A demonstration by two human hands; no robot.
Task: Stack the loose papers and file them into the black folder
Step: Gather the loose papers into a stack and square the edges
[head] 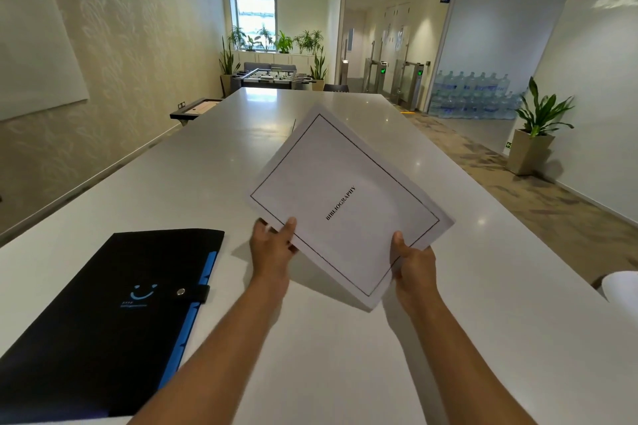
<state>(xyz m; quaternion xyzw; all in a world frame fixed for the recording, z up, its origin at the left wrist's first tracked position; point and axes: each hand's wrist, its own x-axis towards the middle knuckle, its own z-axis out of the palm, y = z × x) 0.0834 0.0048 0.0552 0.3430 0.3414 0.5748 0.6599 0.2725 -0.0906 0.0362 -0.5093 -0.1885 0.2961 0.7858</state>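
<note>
A stack of white papers (348, 183) is held tilted above the table, its top sheet framed by a thin black border and printed with the word BIBLIOGRAPHY. My left hand (272, 250) grips the stack's near-left edge, thumb on top. My right hand (412, 264) grips the near-right edge, thumb on top as well. The black folder (114, 317) lies closed and flat on the table to the left of my arms. It has a blue smile logo, blue tabs along its right side and a strap with a metal snap.
A long white table (345, 373) runs away from me toward a foosball table (272, 77). A white rounded object (623, 288) shows at the right table edge. A potted plant (533, 134) and stacked water bottles (473, 95) stand on the floor at right.
</note>
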